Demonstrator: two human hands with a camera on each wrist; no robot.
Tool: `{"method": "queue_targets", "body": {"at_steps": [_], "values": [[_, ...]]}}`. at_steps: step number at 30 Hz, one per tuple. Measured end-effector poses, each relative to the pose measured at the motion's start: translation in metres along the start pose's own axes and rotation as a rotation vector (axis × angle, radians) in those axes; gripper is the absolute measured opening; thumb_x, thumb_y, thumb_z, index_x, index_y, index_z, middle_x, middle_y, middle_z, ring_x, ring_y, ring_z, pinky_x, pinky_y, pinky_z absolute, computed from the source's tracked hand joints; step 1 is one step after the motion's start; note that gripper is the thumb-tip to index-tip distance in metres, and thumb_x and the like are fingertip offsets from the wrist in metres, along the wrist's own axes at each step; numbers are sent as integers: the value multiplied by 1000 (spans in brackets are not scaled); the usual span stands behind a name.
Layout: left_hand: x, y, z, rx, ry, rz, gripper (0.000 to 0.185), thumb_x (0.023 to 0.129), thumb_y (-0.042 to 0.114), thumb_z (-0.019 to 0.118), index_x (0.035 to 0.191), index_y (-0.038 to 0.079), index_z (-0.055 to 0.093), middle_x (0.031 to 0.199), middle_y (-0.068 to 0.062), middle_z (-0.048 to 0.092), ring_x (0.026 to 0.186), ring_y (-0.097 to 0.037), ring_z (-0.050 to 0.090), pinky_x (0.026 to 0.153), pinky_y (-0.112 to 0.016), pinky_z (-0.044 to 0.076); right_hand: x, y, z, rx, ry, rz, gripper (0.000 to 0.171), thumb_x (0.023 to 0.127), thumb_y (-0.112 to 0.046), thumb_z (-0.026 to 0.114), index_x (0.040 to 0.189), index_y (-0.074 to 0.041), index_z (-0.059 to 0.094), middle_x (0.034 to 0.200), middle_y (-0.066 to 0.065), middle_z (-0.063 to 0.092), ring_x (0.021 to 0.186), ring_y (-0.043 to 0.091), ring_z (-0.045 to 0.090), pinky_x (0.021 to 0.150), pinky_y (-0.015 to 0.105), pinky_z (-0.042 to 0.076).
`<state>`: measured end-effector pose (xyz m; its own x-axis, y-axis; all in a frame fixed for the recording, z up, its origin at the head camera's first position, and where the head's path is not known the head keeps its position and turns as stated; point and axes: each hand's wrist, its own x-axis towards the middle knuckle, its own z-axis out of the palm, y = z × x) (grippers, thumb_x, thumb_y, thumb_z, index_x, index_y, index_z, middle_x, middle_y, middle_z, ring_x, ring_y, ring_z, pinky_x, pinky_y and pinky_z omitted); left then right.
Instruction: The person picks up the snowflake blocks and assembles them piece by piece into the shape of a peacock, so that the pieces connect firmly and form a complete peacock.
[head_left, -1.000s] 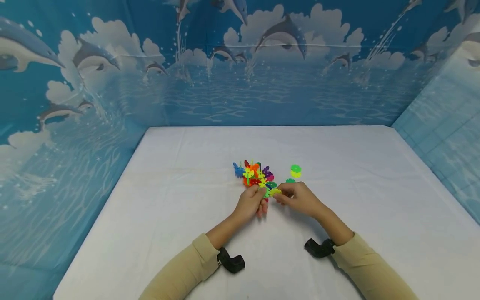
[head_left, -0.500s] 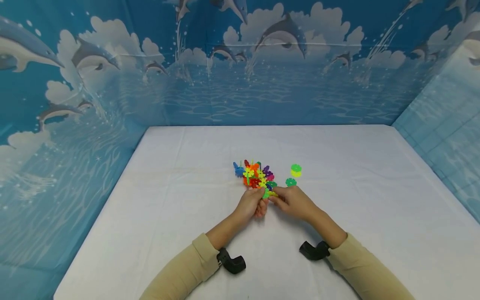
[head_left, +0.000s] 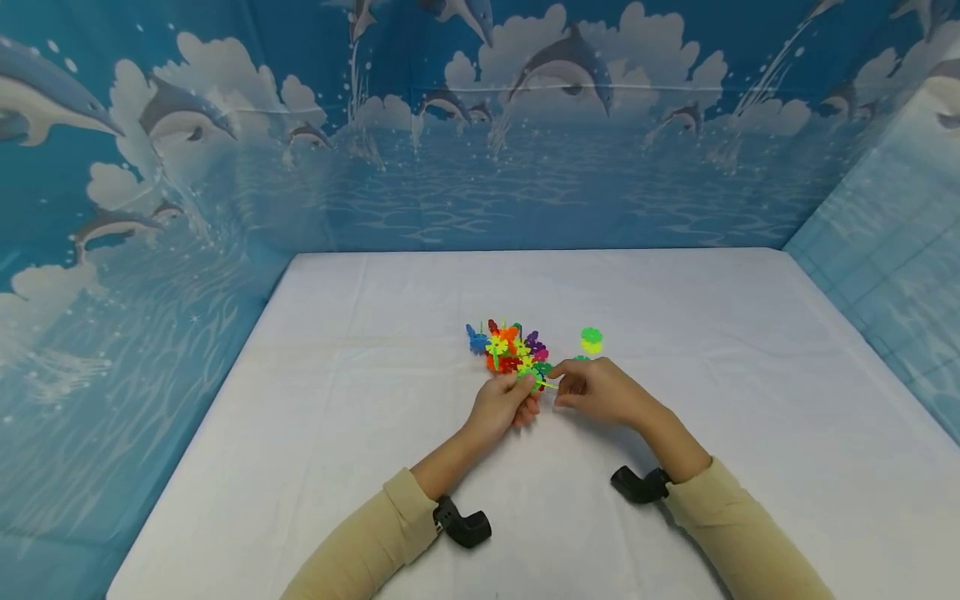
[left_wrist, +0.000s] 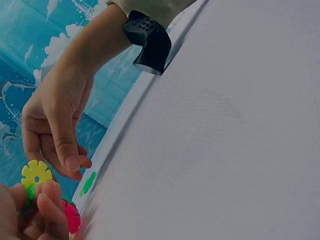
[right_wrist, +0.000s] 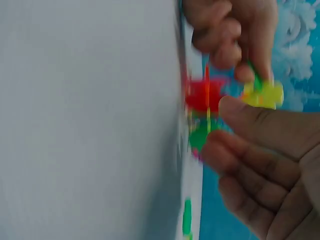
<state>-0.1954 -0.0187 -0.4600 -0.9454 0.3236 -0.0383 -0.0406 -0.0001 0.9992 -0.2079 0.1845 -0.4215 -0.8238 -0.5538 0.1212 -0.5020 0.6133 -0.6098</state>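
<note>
- The person's left hand (head_left: 501, 407) is pinching a small bunch of joined plastic flower-shaped discs (left_wrist: 36, 174), with a yellow one on top and red and green ones under it.
- The person's right hand (head_left: 600, 390) is sitting just beside that bunch. Its thumb and fingers are curling close together, but I cannot tell if they are gripping the yellow disc or only touching it.
- The bunch is being held just above the white table (head_left: 375, 400), right in front of the pile of bright plastic discs (head_left: 506, 346).
- These little discs look light, hard and smooth, so they may be slipping easily.
- Holding a disc by its flat sides, near the notched edge, looks best.
- Two loose green discs (head_left: 592, 338) are lying near the right hand.
</note>
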Motion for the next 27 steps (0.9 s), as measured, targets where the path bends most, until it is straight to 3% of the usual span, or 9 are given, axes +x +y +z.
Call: {"method": "queue_targets", "body": {"at_steps": [3, 7, 10, 15, 20, 24, 27], "values": [[2, -3, -1, -1, 16, 32, 39, 103, 20, 52, 95, -15, 65, 70, -9, 63, 55, -8, 55, 51, -18, 45, -1, 13, -12, 1, 28, 95, 21, 86, -6, 73, 105, 0, 68, 80, -3, 67, 73, 12, 62, 67, 32, 52], [3, -4, -1, 19, 1, 58, 34, 102, 13, 52, 95, -17, 64, 77, -23, 64, 58, -11, 55, 55, -20, 48, 0, 32, -20, -43, 127, 238, 16, 91, -12, 68, 101, 0, 69, 78, 1, 65, 69, 16, 57, 63, 33, 48], [2, -5, 0, 82, -2, 88, 30, 102, 12, 53, 92, -14, 64, 77, -20, 64, 58, -10, 56, 56, -20, 49, 3, 41, -20, -54, 159, 307, 21, 91, -17, 68, 102, 1, 69, 79, 4, 62, 70, 19, 54, 62, 33, 45], [0, -6, 1, 177, -16, 178, 27, 102, 16, 53, 88, -4, 64, 75, -10, 67, 62, -14, 63, 58, -21, 51, 11, 48, -13, -62, 150, 321, 32, 87, -22, 75, 105, 4, 68, 84, 8, 60, 75, 22, 54, 66, 37, 47], [-2, -3, 3, 267, -26, 232, 26, 103, 14, 49, 90, -4, 64, 78, -12, 68, 66, -23, 65, 59, -21, 51, 15, 48, -8, -58, 139, 341, 32, 86, -18, 76, 104, 5, 62, 94, 14, 60, 84, 27, 55, 76, 44, 48], [-13, 15, 4, 306, -26, 296, 25, 102, 6, 49, 91, -10, 64, 80, -21, 67, 68, -36, 62, 59, -24, 50, 14, 45, -6, 0, 149, 352, 29, 88, -15, 74, 102, 2, 57, 87, 11, 59, 77, 24, 52, 69, 37, 46], [-18, 24, 4, 295, -17, 365, 22, 100, 1, 52, 89, -12, 65, 78, -24, 66, 66, -37, 60, 57, -24, 50, 11, 39, -6, 95, 154, 326, 23, 90, -13, 71, 102, 1, 57, 80, 7, 59, 69, 21, 53, 61, 32, 45]]}}
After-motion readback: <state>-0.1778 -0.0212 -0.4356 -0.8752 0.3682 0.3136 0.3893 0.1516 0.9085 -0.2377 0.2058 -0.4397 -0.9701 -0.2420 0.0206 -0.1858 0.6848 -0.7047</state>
